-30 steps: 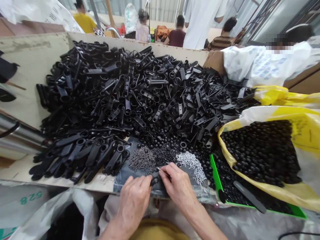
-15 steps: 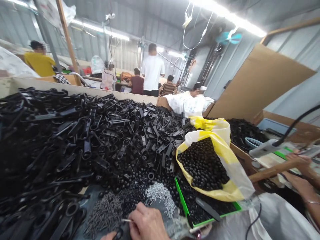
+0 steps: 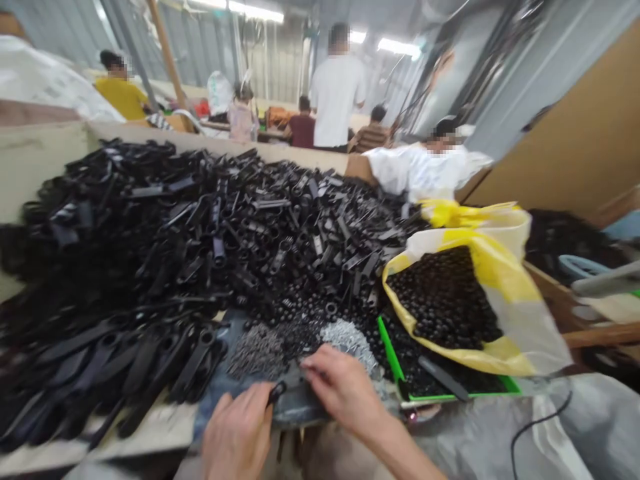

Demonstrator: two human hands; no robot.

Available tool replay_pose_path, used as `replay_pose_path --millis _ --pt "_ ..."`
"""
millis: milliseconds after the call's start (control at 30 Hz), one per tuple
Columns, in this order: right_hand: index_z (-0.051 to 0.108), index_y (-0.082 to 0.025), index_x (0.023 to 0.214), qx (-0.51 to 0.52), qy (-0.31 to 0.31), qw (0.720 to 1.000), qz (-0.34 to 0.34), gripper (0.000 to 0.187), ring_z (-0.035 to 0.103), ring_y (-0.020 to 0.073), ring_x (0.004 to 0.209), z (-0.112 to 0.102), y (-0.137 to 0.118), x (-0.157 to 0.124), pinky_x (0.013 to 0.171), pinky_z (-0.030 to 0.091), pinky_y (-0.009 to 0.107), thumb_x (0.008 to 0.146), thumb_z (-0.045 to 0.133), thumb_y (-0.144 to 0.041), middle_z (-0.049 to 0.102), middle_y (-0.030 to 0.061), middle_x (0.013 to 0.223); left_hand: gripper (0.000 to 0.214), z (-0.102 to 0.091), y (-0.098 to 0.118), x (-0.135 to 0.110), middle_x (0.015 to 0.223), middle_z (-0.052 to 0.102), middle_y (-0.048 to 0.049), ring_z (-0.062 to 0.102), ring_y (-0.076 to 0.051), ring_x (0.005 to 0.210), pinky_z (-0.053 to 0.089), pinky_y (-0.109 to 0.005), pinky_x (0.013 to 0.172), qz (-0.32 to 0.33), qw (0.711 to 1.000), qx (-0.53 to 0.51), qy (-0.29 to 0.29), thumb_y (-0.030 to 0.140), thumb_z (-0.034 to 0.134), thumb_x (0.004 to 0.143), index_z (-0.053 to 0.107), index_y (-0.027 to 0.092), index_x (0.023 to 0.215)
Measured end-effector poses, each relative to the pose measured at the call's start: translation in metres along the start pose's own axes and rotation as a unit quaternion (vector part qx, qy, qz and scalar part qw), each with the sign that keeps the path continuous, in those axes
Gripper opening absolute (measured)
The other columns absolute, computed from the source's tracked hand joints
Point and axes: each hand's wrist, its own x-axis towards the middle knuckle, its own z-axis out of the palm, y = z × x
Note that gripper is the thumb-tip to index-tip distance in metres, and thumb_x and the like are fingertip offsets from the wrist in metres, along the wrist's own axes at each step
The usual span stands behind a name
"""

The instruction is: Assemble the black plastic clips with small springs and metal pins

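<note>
Front edge of the bench [image 3: 150, 427]: your left hand [image 3: 237, 423] pinches a small black plastic part [image 3: 277, 393]; your right hand [image 3: 345, 390] lies open just beside it, near silver pins [image 3: 347, 339] and dark screws [image 3: 255, 350].

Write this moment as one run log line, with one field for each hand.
left hand: holds small black plastic part | right hand: near silver metal pins
</note>
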Motion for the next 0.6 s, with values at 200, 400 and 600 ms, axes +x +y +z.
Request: replay_pose_path --millis 200,400,600 --pt "0.073 -0.022 0.095 0.059 0.006 0.998 0.018 0.015 0.065 0.0173 0.076 -0.009 0.004 -0.001 0.07 0.046 0.027 0.099 0.059 -0.019 0.07 0.002 0.087 0.028 -0.015 0.011 0.006 0.081 0.08 -0.0029 0.072 -0.024 0.069 0.041 -0.035 0.067 -0.059 0.997 -0.058 -0.007 0.01 0.046 0.095 0.071 0.02 0.093" --pt "0.07 -0.021 0.089 -0.111 -0.065 0.99 -0.056 0.022 0.065 0.0174 0.072 0.015 -0.003 0.0 0.062 0.043 0.026 0.101 0.052 -0.015 0.067 0.0036 0.087 0.021 -0.023 0.006 0.009 0.081 0.078 -0.0045 0.067 -0.025 0.074 0.043 -0.032 0.07 -0.258 0.926 -0.274 -0.04 0.037 0.06 0.094 0.074 0.023 0.086" --pt "0.072 -0.021 0.087 0.123 -0.047 0.991 0.0 0.024 0.06 0.0169 0.073 0.015 -0.006 0.004 0.066 0.043 0.027 0.101 0.053 -0.028 0.065 0.0027 0.082 0.043 -0.044 0.009 0.021 0.07 0.067 -0.0003 0.056 -0.016 0.066 0.044 -0.025 0.064 -0.407 0.735 -0.541 -0.048 0.059 0.079 0.074 0.077 0.018 0.084"
